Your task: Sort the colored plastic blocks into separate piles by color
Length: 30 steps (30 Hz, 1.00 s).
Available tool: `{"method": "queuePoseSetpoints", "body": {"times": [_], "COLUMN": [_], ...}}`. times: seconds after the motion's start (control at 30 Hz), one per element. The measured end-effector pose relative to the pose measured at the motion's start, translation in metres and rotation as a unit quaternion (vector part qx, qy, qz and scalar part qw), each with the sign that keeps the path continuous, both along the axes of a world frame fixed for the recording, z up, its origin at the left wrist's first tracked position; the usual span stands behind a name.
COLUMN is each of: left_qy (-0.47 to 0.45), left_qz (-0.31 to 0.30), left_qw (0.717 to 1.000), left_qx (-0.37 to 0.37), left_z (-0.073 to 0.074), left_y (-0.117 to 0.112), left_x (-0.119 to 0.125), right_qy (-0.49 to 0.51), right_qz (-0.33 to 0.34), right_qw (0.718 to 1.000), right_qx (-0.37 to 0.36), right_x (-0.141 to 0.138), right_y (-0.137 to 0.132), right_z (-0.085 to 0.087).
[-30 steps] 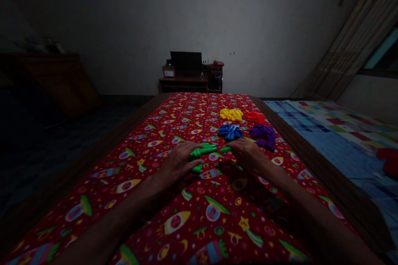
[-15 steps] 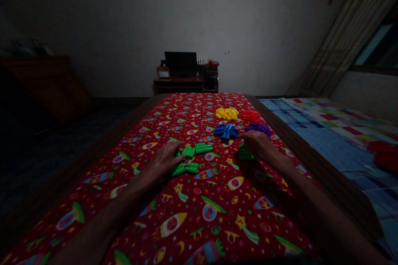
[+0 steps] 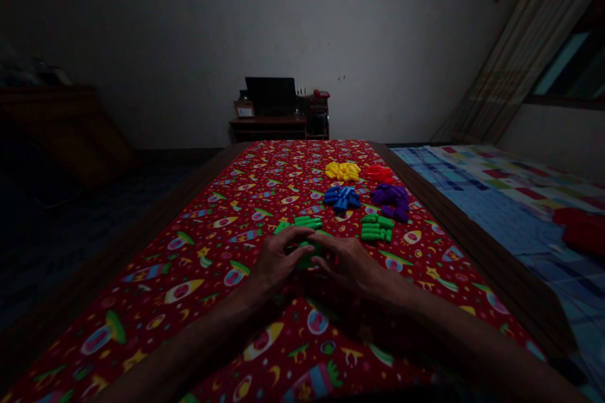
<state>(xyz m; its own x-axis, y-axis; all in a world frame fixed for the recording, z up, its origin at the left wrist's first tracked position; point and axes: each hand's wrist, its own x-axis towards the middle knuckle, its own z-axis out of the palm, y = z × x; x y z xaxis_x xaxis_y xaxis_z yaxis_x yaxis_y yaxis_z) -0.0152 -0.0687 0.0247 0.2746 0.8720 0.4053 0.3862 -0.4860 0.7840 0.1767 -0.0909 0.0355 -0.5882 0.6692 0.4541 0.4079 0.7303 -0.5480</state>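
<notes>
My left hand (image 3: 276,261) and my right hand (image 3: 350,261) face each other low over the cloth, fingertips almost meeting. Both have curved fingers with the thumb apart. Between and beneath them, partly hidden, are short rounded green plastic pieces (image 3: 305,259); whether the fingertips touch these I cannot tell. Just beyond the fingers lie more green pieces (image 3: 308,222) side by side. A separate green group (image 3: 377,228) is to the right of my right hand. Farther off are heaps of blue pieces (image 3: 341,198) and purple pieces (image 3: 391,196).
Yellow pieces (image 3: 342,170) and red pieces (image 3: 379,173) lie beyond the blue and purple heaps. A red patterned cloth (image 3: 255,164) covers the long surface, with a brown border. Patchwork bedding (image 3: 472,182) is at the right. A desk with a dark monitor (image 3: 271,96) stands by the wall.
My right hand has left the right-hand green group and moved left and nearer, beside my left hand. My left hand has shifted right over the green pieces. The right-hand green group is now uncovered.
</notes>
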Motion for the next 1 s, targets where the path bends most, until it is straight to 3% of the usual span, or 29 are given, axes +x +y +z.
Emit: {"method": "queuePoseSetpoints", "body": {"times": [0.1,0.27,0.4,0.5,0.63,0.77,0.9,1.0], "left_qy": [0.037,0.194,0.324,0.348,0.312,0.253,0.171,0.146], "left_qz": [-0.014,-0.039,-0.098,-0.09,-0.063,-0.042,-0.07,-0.078], "left_qw": [0.999,0.977,0.94,0.933,0.948,0.967,0.981,0.984], "left_qx": [0.014,0.074,0.035,0.0,-0.008,0.006,0.053,0.069], "left_z": [0.0,0.006,0.004,0.002,0.009,0.011,-0.002,-0.014], "left_y": [-0.001,0.018,0.028,0.029,0.025,0.018,0.009,0.004], "left_x": [-0.001,-0.038,-0.06,-0.059,-0.047,-0.035,-0.02,-0.01], "right_qy": [-0.015,-0.146,-0.175,-0.221,-0.256,-0.165,-0.028,-0.031], "right_qz": [-0.022,-0.033,-0.098,-0.138,-0.188,-0.196,-0.102,-0.01], "right_qw": [0.999,0.982,0.96,0.945,0.936,0.964,0.994,0.999], "right_qx": [-0.022,-0.118,-0.193,-0.197,-0.151,-0.072,-0.03,-0.006], "right_x": [0.014,0.079,0.122,0.131,0.127,0.108,0.059,0.024], "right_y": [0.011,0.045,0.065,0.071,0.072,0.064,0.037,0.016], "right_z": [0.01,0.035,0.044,0.042,0.04,0.044,0.033,0.013]}}
